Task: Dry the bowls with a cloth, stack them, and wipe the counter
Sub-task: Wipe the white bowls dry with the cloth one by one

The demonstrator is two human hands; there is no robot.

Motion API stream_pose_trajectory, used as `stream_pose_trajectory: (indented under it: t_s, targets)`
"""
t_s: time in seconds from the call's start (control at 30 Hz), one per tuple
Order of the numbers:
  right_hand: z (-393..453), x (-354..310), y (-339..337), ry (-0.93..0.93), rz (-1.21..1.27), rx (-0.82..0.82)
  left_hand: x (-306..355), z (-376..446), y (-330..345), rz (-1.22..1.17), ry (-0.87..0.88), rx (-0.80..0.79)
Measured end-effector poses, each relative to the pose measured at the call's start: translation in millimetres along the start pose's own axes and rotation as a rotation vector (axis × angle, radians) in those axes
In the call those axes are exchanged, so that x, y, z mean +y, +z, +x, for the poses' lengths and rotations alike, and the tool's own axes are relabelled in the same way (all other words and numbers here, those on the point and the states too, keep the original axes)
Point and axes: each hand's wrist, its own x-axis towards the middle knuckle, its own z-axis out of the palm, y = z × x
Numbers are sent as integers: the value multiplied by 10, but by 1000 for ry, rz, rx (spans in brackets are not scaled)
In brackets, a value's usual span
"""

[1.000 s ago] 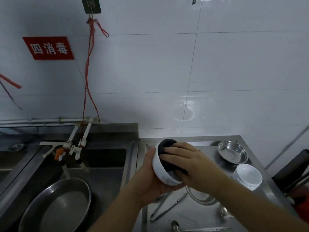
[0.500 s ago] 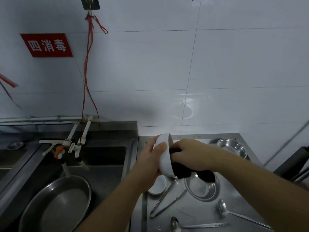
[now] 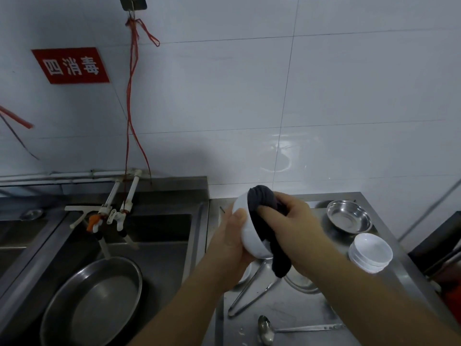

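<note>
At frame centre, the left hand (image 3: 232, 243) grips a tilted white bowl (image 3: 249, 236). The right hand's (image 3: 291, 236) fingers, clamped on a dark cloth (image 3: 262, 203), have pushed back inside from the outer wall. Drying is nearly done; stacking comes next.

White glossy wall tiles (image 3: 349, 96) fill twelve o'clock; a red sign (image 3: 71, 66) hangs at ten, a steel sink (image 3: 154, 236) sits at eight.

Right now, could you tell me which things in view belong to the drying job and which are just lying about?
In the job:
white bowl, held by the left hand
dark cloth, gripped by the right hand
stacked white bowls
counter

Lying about:
tongs
ladle
steel bowl
steel pan in the sink
</note>
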Motion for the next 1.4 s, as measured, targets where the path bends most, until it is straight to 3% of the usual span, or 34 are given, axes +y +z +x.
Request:
stream_pose_trajectory:
  t_s: [0.07, 0.13, 0.23, 0.3, 0.4, 0.5, 0.57, 0.63, 0.67, 0.8, 0.9, 0.97, 1.07, 1.13, 1.23, 1.3, 1.4]
  targets:
    - [10, 75, -68, -320, -433, 40, -3, 0, 27, -9, -15, 52]
    - [50, 116, -179, -560, -847, -98, 17, -6, 3, -6, -17, 70]
    - [106, 9, -271, -607, -1191, -316, 90, -5, -87, 34, -16, 60]
    - [72, -137, -271, -528, -1105, -386, 144, 5, -126, 98, -8, 68]
    - [61, -315, -314, -181, -789, -492, 179, -6, -105, 152, 2, 1]
    - [-45, -401, -404, 259, -149, -490, 178, -53, -20, 141, 1, -110]
    - [-147, -403, -373, 383, 290, -417, 188, -73, 58, 76, 3, -193]
    - [-185, -355, -302, 276, 430, -341, 206, -78, 149, 13, 12, -183]
    - [-175, -305, -273, 156, 349, -279, 210, -82, 186, -4, 15, -158]
    - [-135, -156, -230, -380, -398, 39, 206, -84, 273, -51, -13, -36]
    - [-75, -60, -282, -673, -830, 12, 205, -54, 229, -51, -23, 31]
    - [-22, -96, -315, -593, -985, -101, 202, -22, 156, 2, -18, 44]
    - [41, -203, -358, -286, -867, -230, 201, 28, 94, 142, 18, 48]
    - [55, -241, -408, -38, -639, -319, 178, 50, 71, 278, 37, 41]
    - [-52, -253, -437, 363, -21, -374, 141, 48, 8, 493, 67, -4]
    - [-103, -194, -443, 484, 265, -302, 134, 35, -31, 545, 70, -39]
    - [-120, -97, -414, 513, 500, -291, 121, 23, -70, 650, 66, -60]
